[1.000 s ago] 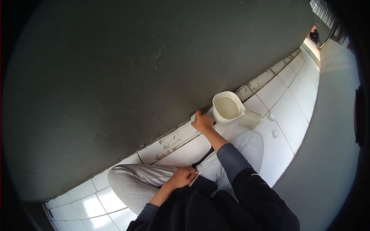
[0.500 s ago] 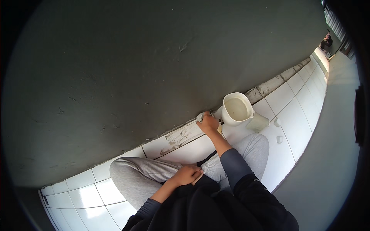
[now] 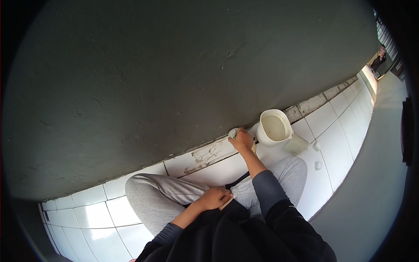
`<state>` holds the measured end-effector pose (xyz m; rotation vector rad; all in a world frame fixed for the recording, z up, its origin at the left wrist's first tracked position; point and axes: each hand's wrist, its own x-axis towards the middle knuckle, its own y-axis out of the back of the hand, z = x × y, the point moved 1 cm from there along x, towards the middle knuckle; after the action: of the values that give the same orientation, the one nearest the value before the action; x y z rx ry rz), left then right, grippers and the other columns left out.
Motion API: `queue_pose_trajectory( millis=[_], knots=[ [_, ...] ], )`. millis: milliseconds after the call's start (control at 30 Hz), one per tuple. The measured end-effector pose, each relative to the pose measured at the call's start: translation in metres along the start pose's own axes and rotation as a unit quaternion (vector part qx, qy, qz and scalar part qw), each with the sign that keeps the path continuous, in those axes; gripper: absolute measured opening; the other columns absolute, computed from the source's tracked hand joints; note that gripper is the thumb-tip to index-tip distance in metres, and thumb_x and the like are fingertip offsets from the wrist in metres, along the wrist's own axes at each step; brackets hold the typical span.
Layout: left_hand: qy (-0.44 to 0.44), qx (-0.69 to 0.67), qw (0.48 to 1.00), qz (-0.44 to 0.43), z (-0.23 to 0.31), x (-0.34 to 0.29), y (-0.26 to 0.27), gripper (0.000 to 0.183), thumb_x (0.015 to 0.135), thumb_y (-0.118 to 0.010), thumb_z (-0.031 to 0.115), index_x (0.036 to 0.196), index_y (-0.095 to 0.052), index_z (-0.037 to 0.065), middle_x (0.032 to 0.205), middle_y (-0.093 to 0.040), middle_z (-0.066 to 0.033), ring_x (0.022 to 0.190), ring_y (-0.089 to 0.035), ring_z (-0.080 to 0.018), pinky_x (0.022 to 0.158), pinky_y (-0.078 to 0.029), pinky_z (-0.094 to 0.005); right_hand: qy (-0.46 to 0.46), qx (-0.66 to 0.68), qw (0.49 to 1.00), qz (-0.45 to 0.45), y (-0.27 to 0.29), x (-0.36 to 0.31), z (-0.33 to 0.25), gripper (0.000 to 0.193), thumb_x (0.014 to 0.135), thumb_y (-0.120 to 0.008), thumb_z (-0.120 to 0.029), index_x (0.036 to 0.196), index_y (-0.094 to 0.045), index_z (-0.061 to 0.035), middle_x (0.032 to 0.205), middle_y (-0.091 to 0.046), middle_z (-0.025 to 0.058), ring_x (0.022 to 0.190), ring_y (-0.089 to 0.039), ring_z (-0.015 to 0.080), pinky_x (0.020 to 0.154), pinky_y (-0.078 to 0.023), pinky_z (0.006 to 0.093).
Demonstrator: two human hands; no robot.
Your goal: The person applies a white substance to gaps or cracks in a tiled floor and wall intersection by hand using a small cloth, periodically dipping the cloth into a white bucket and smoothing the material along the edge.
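My right hand (image 3: pixel 242 140) is closed around a pale, crumpled wad, perhaps cloth (image 3: pixel 233 133), at the foot of the dark grey wall (image 3: pixel 152 87). It sits over the row of white tiles along the wall, where dark smears (image 3: pixel 205 156) mark the surface. Just right of this hand is a white pitcher (image 3: pixel 274 126) with cloudy liquid inside. A slim yellowish edge shows under the hand, too little to name. My left hand (image 3: pixel 215 198) rests on my lap with its fingers curled in; whatever they may hold is hidden.
A translucent cylindrical container (image 3: pixel 297 144) is beside the pitcher, near my right knee. Two small white blocks (image 3: pixel 317 165) lie on the white floor tiles (image 3: pixel 332 124) farther right. A grey surface (image 3: pixel 371 174) borders the tiles. Far off at upper right is a person (image 3: pixel 379 60).
The whole view has shifted a little, so the wall and pitcher appear slightly lower and more to the right. My right hand keeps the pale wad by the wall; my left hand stays on my lap.
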<state>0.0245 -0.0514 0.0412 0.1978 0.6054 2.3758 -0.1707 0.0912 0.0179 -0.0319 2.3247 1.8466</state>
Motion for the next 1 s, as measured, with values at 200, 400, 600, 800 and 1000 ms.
queue_pose_trajectory(
  millis=[200, 400, 600, 800, 1000],
  knots=[
    [-0.002, 0.007, 1.000, -0.011, 0.001, 0.004, -0.001, 0.029, 0.088, -0.045, 0.026, 0.074, -0.054, 0.002, 0.071, -0.054, -0.0163, 0.072, -0.055, -0.0327, 0.065, -0.042, -0.0405, -0.050, -0.016, 0.999, 0.015, 0.008, 0.021, 0.032, 0.057, 0.066, -0.071, -0.040, 0.100, -0.043, -0.0034, 0.084, -0.065, 0.0139, 0.078, -0.064, 0.0281, 0.065, -0.052, 0.0389],
    [0.006, 0.017, 1.000, -0.012, -0.004, 0.001, -0.002, 0.030, 0.088, -0.045, 0.027, 0.074, -0.056, 0.002, 0.071, -0.056, -0.0164, 0.072, -0.055, -0.0321, 0.066, -0.043, -0.0409, 0.029, -0.023, 0.998, -0.055, -0.010, -0.011, -0.019, 0.060, 0.067, -0.070, -0.040, 0.105, -0.043, -0.0019, 0.091, -0.064, 0.0134, 0.082, -0.063, 0.0288, 0.069, -0.051, 0.0389],
    [0.001, 0.006, 1.000, -0.010, -0.002, 0.002, -0.001, 0.030, 0.088, -0.046, 0.027, 0.075, -0.055, 0.002, 0.072, -0.054, -0.0167, 0.073, -0.055, -0.0321, 0.065, -0.042, -0.0407, -0.069, 0.002, 0.997, -0.031, 0.019, 0.017, 0.031, 0.058, 0.068, -0.068, -0.043, 0.101, -0.043, -0.0027, 0.090, -0.064, 0.0143, 0.081, -0.064, 0.0287, 0.067, -0.052, 0.0392],
    [0.003, 0.007, 1.000, -0.018, -0.006, 0.004, -0.002, 0.031, 0.088, -0.045, 0.028, 0.074, -0.056, 0.002, 0.072, -0.056, -0.0168, 0.072, -0.055, -0.0327, 0.066, -0.042, -0.0410, -0.004, -0.027, 0.999, -0.030, -0.001, -0.002, -0.006, 0.059, 0.067, -0.071, -0.039, 0.103, -0.044, -0.0013, 0.085, -0.065, 0.0132, 0.078, -0.064, 0.0269, 0.065, -0.052, 0.0369],
    [0.006, 0.007, 1.000, -0.006, -0.005, 0.001, -0.001, 0.032, 0.087, -0.045, 0.029, 0.074, -0.057, 0.003, 0.071, -0.057, -0.0169, 0.072, -0.056, -0.0327, 0.066, -0.042, -0.0414, 0.085, -0.016, 0.994, -0.072, -0.019, -0.033, -0.050, 0.061, 0.066, -0.070, -0.041, 0.106, -0.044, -0.0033, 0.087, -0.064, 0.0135, 0.081, -0.064, 0.0272, 0.069, -0.052, 0.0367]
  ],
)
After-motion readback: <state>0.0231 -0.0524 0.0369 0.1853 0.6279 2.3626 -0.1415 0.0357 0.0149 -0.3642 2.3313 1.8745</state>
